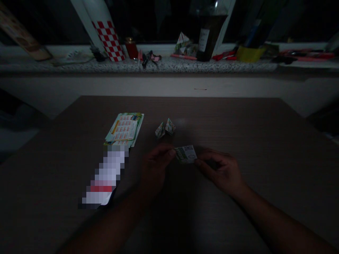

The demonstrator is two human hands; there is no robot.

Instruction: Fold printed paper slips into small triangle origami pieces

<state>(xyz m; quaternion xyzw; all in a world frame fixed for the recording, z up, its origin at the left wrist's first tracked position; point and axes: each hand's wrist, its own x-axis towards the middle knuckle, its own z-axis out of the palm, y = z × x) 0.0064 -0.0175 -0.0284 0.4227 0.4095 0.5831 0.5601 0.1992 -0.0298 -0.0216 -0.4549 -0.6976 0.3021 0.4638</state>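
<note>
Between my two hands is a small printed piece of paper, green on its left part and whitish on the right. My left hand pinches its left edge between thumb and finger. At its lower right corner, my right hand pinches it in the same way. Just beyond the paper stand two small folded paper pieces, pointed at the top and side by side. Left of them lies a stack of printed calendar sheets, slightly fanned.
A lit phone-like object, its face pixelated, lies below the sheets on the wooden table. Behind, a granite sill carries a red-and-white checked bottle, a dark bottle, a small red jar and a yellow container.
</note>
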